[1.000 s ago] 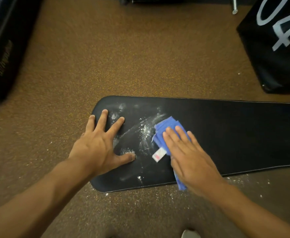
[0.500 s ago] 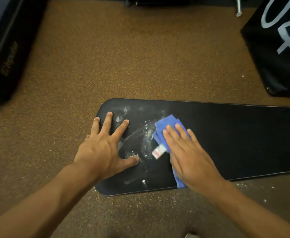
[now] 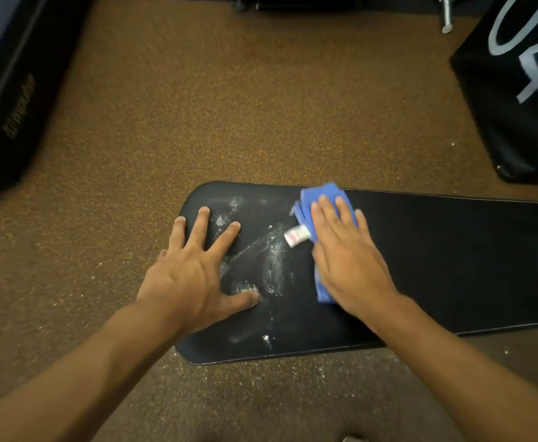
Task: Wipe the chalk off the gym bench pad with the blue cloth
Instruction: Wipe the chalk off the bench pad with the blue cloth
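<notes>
A long black bench pad lies on the brown speckled floor. White chalk smears streak its left end, between my two hands. My left hand rests flat on that end with its fingers spread. My right hand presses flat on the folded blue cloth, whose top reaches the pad's far edge. A white label sticks out from the cloth's left side. Most of the cloth is hidden under my palm.
Chalk dust is scattered on the floor along the pad's near edge. A black padded block with white numerals stands at the right. Dark equipment lines the left. A metal leg shows at the top.
My right hand has slid the blue cloth away from me, towards the pad's far edge. My left hand has stayed planted on the pad's left end.
</notes>
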